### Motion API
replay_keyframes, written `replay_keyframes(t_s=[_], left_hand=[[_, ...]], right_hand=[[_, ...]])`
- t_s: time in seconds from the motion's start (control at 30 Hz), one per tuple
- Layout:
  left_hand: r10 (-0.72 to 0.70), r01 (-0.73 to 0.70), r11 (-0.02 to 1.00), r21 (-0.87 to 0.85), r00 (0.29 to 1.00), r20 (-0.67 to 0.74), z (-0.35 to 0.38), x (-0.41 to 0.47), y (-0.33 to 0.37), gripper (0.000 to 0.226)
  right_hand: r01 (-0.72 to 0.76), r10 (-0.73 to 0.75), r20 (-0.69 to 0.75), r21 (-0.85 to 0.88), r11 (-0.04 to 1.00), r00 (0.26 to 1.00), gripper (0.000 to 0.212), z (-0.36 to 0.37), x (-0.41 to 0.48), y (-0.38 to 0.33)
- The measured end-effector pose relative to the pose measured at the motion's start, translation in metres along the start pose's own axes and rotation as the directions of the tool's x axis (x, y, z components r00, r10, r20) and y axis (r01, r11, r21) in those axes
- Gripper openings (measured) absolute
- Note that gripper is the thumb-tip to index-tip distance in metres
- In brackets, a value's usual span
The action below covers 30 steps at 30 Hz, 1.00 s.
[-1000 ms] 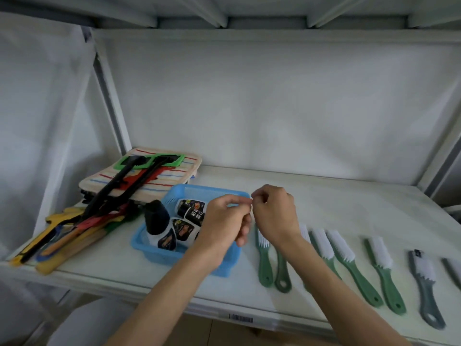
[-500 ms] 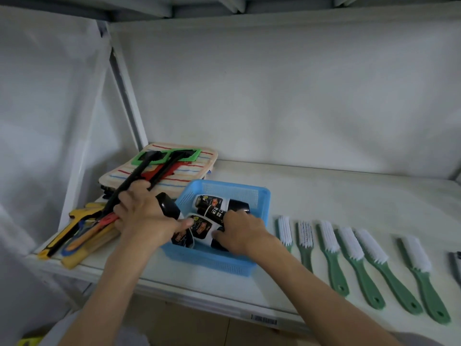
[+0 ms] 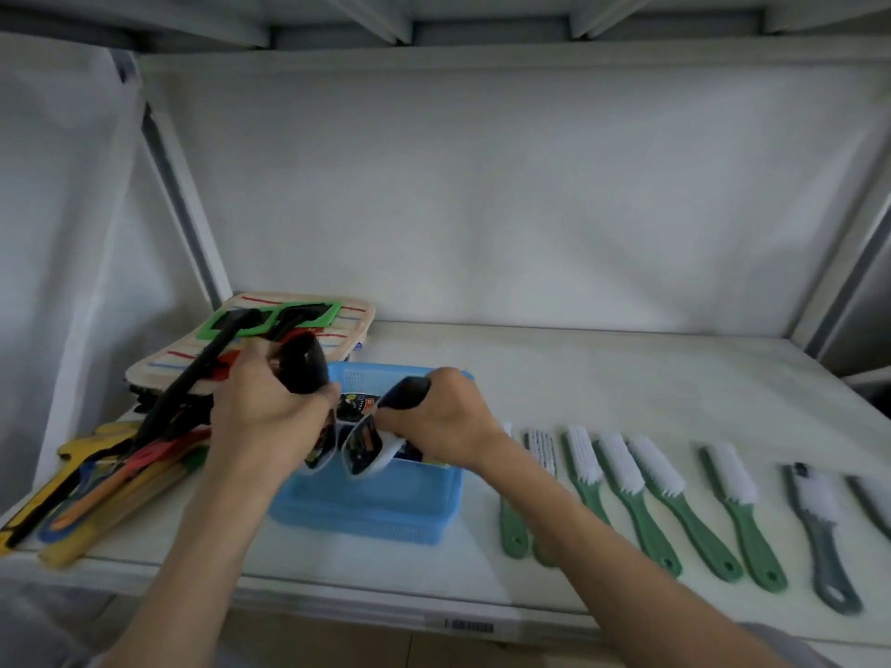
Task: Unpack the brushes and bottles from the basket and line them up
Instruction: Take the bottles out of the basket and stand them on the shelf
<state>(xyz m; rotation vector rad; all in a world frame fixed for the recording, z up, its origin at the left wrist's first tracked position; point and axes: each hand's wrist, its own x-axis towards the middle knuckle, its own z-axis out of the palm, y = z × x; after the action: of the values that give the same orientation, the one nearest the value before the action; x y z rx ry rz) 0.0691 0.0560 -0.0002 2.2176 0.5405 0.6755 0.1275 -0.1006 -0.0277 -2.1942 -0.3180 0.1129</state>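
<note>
A blue plastic basket stands on the white shelf, left of centre. My left hand grips a white bottle with a black cap, lifted above the basket's left side. My right hand grips a second black-capped bottle, tilted over the basket. Another labelled bottle lies inside the basket between the two. Several green-handled brushes with white bristles lie side by side to the right, followed by a grey brush.
A striped cloth pad with green-framed, black-handled tools lies at the back left. Yellow, red and orange long-handled tools are piled at the left front. The shelf's front edge carries a barcode label. A second grey brush sits at the far right edge.
Both hands went into the basket, closed on a bottle each and have lifted them. The camera has come closer and lower.
</note>
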Motion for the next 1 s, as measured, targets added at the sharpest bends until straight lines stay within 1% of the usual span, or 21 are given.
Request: replay_keyframes(t_s=[0.07, 0.13, 0.2, 0.23, 0.3, 0.37, 0.43, 0.53, 0.6, 0.67, 0.77, 0.83, 0.9, 0.97, 1.0], left_hand=[[0.181, -0.195, 0.962, -0.193, 0.979, -0.09, 0.005, -0.008, 0.02, 0.042], [0.309, -0.328, 0.885, -0.332, 0.945, -0.108, 0.014, -0.018, 0.045, 0.037], [0.386, -0.377, 0.82, -0.431, 0.92, -0.07, 0.032, -0.019, 0.067, 0.036], [0.406, -0.379, 0.8, -0.465, 0.913, -0.045, 0.044, -0.017, 0.076, 0.038], [0.419, -0.355, 0.795, -0.492, 0.908, 0.022, 0.077, -0.009, 0.089, 0.041], [0.422, -0.328, 0.817, -0.474, 0.901, 0.104, 0.113, -0.001, 0.096, 0.041], [0.429, -0.331, 0.84, -0.431, 0.89, 0.153, 0.148, 0.005, 0.097, 0.04], [0.397, -0.322, 0.891, -0.32, 0.895, 0.203, 0.185, 0.015, 0.091, 0.042], [0.355, -0.285, 0.919, -0.273, 0.898, 0.26, 0.197, 0.017, 0.085, 0.045], [0.319, -0.243, 0.936, -0.254, 0.891, 0.323, 0.202, 0.017, 0.082, 0.046], [0.286, -0.216, 0.95, -0.224, 0.891, 0.354, 0.202, 0.022, 0.085, 0.048], [0.273, -0.22, 0.96, -0.176, 0.881, 0.387, 0.198, 0.026, 0.085, 0.052], [0.236, -0.19, 0.971, -0.147, 0.872, 0.428, 0.195, 0.028, 0.079, 0.058], [0.196, -0.15, 0.98, -0.131, 0.845, 0.498, 0.187, 0.027, 0.074, 0.068], [0.186, -0.141, 0.982, -0.123, 0.817, 0.546, 0.183, 0.028, 0.071, 0.075]], right_hand=[[0.045, -0.037, -0.088, 0.097, 0.994, 0.995, 0.039, -0.03, 0.004, 0.001], [0.068, -0.025, -0.199, 0.216, 0.974, 0.98, 0.044, -0.06, 0.007, 0.009], [0.09, 0.006, -0.298, 0.307, 0.947, 0.954, 0.041, -0.09, 0.01, 0.024], [0.107, 0.013, -0.356, 0.315, 0.943, 0.934, 0.038, -0.103, 0.011, 0.032], [0.107, 0.018, -0.454, 0.248, 0.963, 0.891, 0.036, -0.122, 0.014, 0.05], [0.056, 0.029, -0.491, 0.157, 0.986, 0.871, 0.03, -0.13, 0.017, 0.065], [-0.005, 0.061, -0.5, 0.113, 0.994, 0.864, 0.027, -0.132, 0.02, 0.082], [-0.102, 0.112, -0.49, 0.048, 0.994, 0.865, 0.03, -0.132, 0.027, 0.102], [-0.145, 0.147, -0.46, 0.041, 0.989, 0.876, 0.032, -0.13, 0.03, 0.113], [-0.152, 0.157, -0.436, 0.047, 0.987, 0.886, 0.034, -0.13, 0.031, 0.118], [-0.148, 0.152, -0.395, 0.042, 0.988, 0.906, 0.043, -0.13, 0.028, 0.12], [-0.144, 0.141, -0.363, 0.02, 0.989, 0.921, 0.047, -0.131, 0.025, 0.118], [-0.15, 0.136, -0.339, -0.013, 0.989, 0.931, 0.051, -0.131, 0.022, 0.118], [-0.178, 0.149, -0.311, -0.067, 0.982, 0.939, 0.062, -0.13, 0.018, 0.117], [-0.193, 0.154, -0.312, -0.098, 0.976, 0.937, 0.07, -0.131, 0.015, 0.114]])
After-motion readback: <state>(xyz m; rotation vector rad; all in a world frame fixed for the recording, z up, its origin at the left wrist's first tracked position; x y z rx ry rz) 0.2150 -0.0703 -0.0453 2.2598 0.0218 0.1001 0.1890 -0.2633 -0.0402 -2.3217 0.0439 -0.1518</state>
